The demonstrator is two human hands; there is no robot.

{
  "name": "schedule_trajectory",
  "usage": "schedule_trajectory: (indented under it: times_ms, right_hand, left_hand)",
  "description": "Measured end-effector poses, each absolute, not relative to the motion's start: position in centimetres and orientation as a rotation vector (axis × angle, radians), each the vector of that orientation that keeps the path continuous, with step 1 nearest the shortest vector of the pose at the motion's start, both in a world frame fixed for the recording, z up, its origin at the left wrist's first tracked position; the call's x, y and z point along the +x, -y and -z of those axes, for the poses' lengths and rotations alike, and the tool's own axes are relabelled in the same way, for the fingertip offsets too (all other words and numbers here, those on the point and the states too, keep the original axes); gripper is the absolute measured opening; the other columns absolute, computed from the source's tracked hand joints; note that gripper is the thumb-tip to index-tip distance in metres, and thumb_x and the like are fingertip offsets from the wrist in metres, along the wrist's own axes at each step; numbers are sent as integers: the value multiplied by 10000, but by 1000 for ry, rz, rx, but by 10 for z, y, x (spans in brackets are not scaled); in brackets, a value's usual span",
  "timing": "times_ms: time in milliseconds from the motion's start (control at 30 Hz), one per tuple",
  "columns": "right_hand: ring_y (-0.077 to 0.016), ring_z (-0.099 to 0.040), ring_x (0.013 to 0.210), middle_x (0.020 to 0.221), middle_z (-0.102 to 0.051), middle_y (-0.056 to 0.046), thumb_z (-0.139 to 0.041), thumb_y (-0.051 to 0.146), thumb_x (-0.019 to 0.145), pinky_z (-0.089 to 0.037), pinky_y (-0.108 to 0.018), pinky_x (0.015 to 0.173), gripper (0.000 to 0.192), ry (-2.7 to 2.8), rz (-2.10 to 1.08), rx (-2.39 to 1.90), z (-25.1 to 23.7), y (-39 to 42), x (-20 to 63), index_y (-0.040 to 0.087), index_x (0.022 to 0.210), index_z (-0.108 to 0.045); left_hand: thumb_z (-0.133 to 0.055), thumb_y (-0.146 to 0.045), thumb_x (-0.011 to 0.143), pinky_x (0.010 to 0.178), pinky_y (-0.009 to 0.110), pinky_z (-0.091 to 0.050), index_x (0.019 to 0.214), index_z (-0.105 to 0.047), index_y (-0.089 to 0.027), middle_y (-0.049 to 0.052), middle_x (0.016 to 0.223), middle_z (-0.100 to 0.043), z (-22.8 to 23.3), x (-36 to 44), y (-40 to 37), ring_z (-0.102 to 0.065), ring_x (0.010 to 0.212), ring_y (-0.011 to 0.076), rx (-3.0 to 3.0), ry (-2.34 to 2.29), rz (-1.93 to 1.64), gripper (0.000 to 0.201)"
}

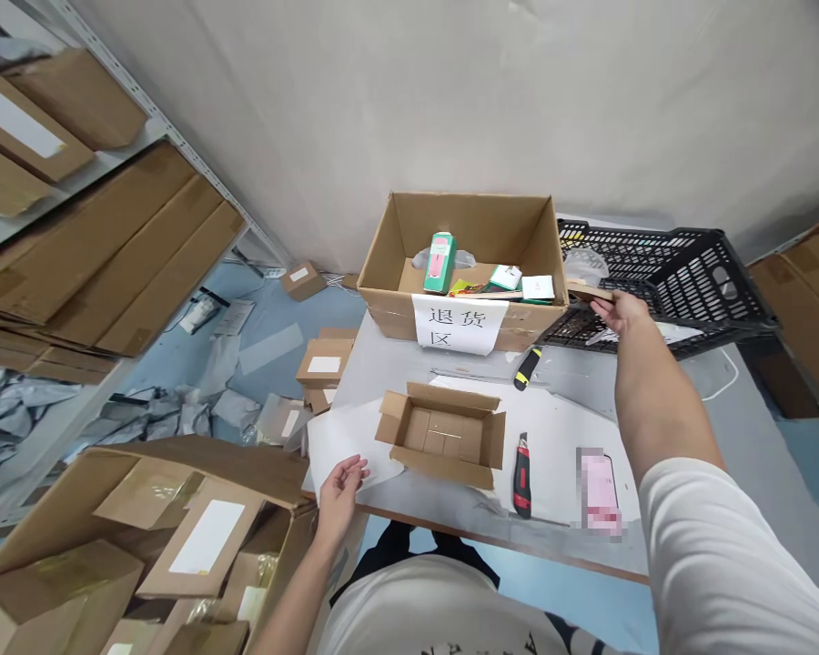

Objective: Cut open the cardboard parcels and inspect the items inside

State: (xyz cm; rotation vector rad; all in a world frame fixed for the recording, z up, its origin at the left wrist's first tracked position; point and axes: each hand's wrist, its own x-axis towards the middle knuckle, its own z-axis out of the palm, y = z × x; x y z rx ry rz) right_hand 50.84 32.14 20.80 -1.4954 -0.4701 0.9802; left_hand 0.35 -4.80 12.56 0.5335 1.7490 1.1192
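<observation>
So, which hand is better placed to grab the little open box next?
Probably the left hand: it's nearer the small open box and seems to hold nothing. The right hand is farther off, by the black crate, and seems to pinch a thin brown piece.

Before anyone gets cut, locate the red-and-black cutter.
In the head view, the red-and-black cutter lies right of centre near the table's front edge, between the small open box and the pixelated pink item.
</observation>
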Motion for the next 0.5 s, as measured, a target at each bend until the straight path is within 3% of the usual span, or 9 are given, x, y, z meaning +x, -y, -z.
schedule_trajectory:
  times_ms: [133, 200, 333, 400, 500]
  right_hand:
    - [-53, -643, 724, 1050, -606, -108, -465, 36, 792, -515, -228, 614, 109, 375, -965, -1515, -211, -302, 504, 116, 860, -496]
    - [-49, -636, 694, 1052, -602, -81, -480, 56, 790, -523, -210, 596, 172, 364, -854, -1507, -207, -279, 498, 141, 938, -502]
    - [-73, -648, 703, 1134, -581, -61, -543, 153, 757, -523, -208, 574, 292, 573, -722, -1478, -172, -192, 466, 195, 1045, -517]
    - [-109, -659, 725, 1164, -579, -66, -596, 225, 712, -528, -241, 577, 365, 671, -833, -1508, -142, -133, 439, 216, 1070, -529]
    - [-181, -660, 816, 1149, -599, -86, -674, 318, 627, -542, -331, 660, 418, 675, -1088, -1613, -94, -50, 390, 213, 1021, -581]
  left_hand:
    - [-699, -504, 614, 871, 398, -472, 960, -611, -158, 138, 1025, -677, -107, -6, 37, -639, 972, 268, 686, -1748, -1013, 497]
    - [-660, -462, 654, 981, 422, -403, 979, -610, -164, 151, 1142, -632, -93, -13, 35, -565, 1121, 295, 876, -1835, -875, 443]
    - [-591, -419, 711, 1103, 440, -226, 1207, -509, -111, 201, 1468, -298, -66, -28, 37, -212, 1384, 339, 1152, -2115, -476, 590]
    - [-569, -480, 718, 1108, 466, -180, 1317, -397, -94, 210, 1519, -144, -55, -32, 37, -61, 1408, 358, 1127, -2153, -341, 732]
    - [-513, -608, 712, 1100, 506, -136, 1385, -288, -106, 215, 1532, -46, -41, -30, 32, 24, 1401, 376, 984, -2063, -287, 869]
